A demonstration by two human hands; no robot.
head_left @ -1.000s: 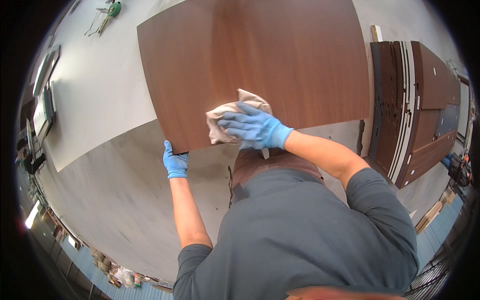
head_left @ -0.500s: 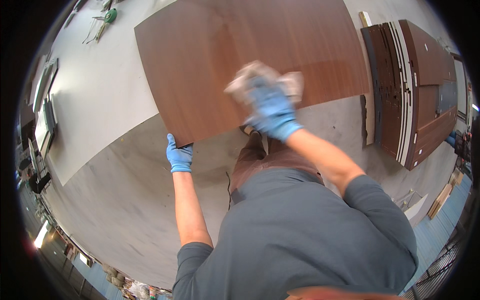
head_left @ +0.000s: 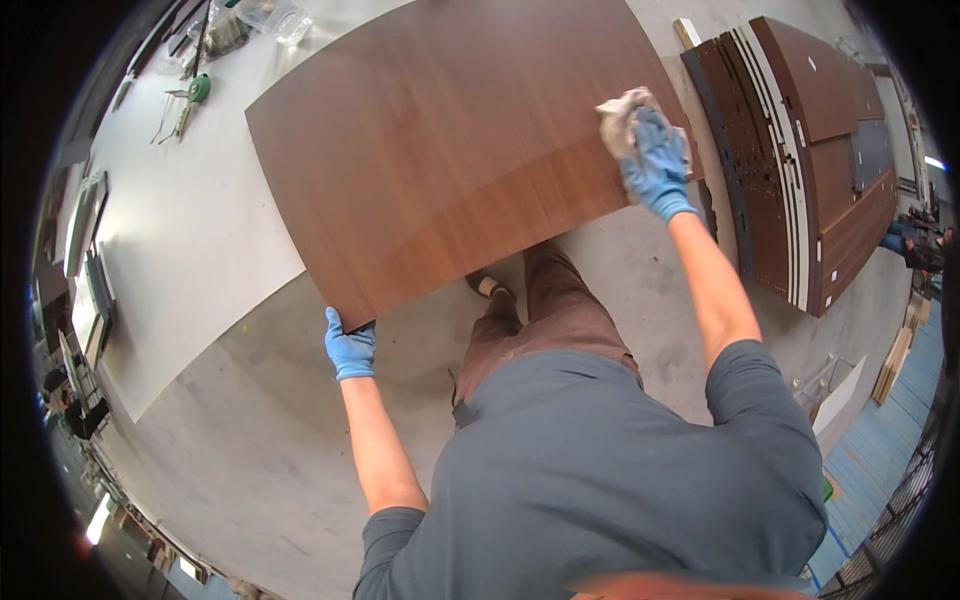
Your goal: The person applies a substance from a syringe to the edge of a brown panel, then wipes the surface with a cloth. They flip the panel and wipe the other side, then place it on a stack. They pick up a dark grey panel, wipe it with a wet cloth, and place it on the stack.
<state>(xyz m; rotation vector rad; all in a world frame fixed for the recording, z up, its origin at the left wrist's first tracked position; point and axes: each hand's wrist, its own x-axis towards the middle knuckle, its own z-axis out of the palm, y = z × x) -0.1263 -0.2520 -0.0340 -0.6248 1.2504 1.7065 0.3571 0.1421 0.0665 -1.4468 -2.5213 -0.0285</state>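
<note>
A large brown wood-grain panel (head_left: 450,150) lies in front of me, its near edge jutting toward my body. My left hand (head_left: 351,345), in a blue glove, grips the panel's near left corner, thumb on the outer side and fingers partly hidden beneath. At the panel's right end my right hand (head_left: 657,165), gloved the same way, presses a crumpled pale cloth (head_left: 622,115) against the surface. The cloth bunches out around the fingers.
Right of the panel stands a stack of brown boards (head_left: 840,170) with white edges. A pale table surface (head_left: 190,260) spreads at left, with a green tape-like tool (head_left: 199,89) and clear plastic bags (head_left: 275,18) at its far side. Grey floor (head_left: 270,440) shows below.
My right hand has swept the cloth from the panel's middle to its right end. My left hand still holds the corner, while the view has shifted slightly.
</note>
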